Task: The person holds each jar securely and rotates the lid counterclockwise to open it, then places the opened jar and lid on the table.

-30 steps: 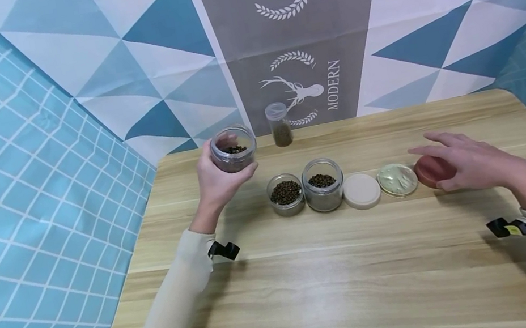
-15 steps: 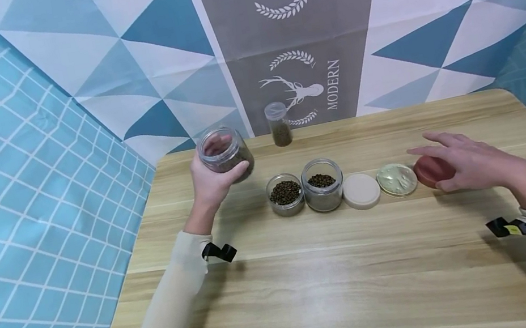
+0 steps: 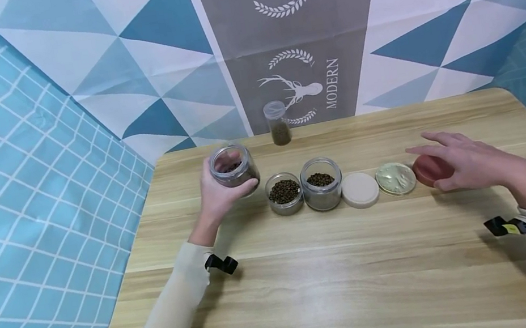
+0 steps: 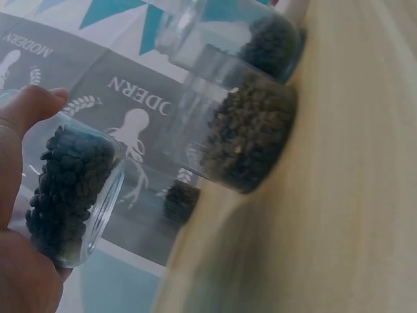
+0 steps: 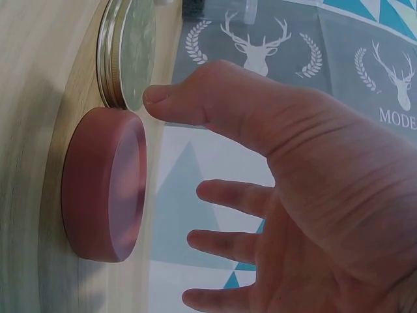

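My left hand (image 3: 219,198) grips a clear open jar (image 3: 245,173) of dark grains, raised and tilted left of the row. In the left wrist view, thumb and fingers wrap round this jar and the dark grains (image 4: 68,186) lie within it. A shallow open jar (image 3: 287,206) and a taller open jar (image 3: 323,197), both holding brown grains, stand side by side just right of it. My right hand (image 3: 479,161) hovers over a red lid (image 3: 430,172). Its fingers are spread and relaxed, apart from the lid in the right wrist view.
Right of the jars lie a white lid (image 3: 360,190) and a gold-rimmed lid (image 3: 395,178), in line with the red one. A small capped bottle (image 3: 281,132) with dark contents stands at the back edge of the wooden table (image 3: 323,280), by the patterned backdrop.
The held jar first tipped leftward, then came partly back upright and rightward, ending lower than a second ago. My right hand and the things on the table have stayed put.
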Demonstrator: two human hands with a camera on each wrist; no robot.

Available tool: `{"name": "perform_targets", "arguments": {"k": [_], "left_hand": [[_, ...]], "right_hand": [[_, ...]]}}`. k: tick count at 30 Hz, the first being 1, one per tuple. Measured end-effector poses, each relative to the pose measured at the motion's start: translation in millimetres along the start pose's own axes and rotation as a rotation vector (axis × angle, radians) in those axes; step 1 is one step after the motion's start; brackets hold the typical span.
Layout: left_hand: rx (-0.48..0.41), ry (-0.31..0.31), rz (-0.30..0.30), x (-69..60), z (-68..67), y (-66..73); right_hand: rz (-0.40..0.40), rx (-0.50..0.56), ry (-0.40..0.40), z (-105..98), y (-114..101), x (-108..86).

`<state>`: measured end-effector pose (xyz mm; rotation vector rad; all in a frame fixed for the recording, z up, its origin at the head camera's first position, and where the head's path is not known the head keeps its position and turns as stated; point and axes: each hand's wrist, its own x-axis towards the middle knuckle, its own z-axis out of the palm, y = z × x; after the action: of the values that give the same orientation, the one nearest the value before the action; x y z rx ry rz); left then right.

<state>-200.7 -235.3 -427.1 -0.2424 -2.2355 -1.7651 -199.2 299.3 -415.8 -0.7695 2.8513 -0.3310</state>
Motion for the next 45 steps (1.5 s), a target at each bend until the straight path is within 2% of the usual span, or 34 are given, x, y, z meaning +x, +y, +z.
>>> {"name": "perform_targets", "arguments": {"k": [7, 20, 35, 45], "left_hand": [[0.034, -0.033, -0.085, -11.5, 0.2, -13.3], [0.053, -0.115, -0.125, -21.8, 1.0, -34.4], [0.095, -0.154, -0.127, -27.7, 1.0, -45.3], [0.111, -0.178, -0.16, -28.3, -0.3, -41.6]], "right_hand": [[0.009, 0.016, -0.004, -0.9, -1.2, 1.7], [-0.013, 0.021, 0.008, -1.4, -3.6, 6.0], [-0.029, 0.022, 0.016, -4.5, -10.9, 7.6], [-0.038, 0.048, 0.014, -2.6, -14.5, 10.4]]}}
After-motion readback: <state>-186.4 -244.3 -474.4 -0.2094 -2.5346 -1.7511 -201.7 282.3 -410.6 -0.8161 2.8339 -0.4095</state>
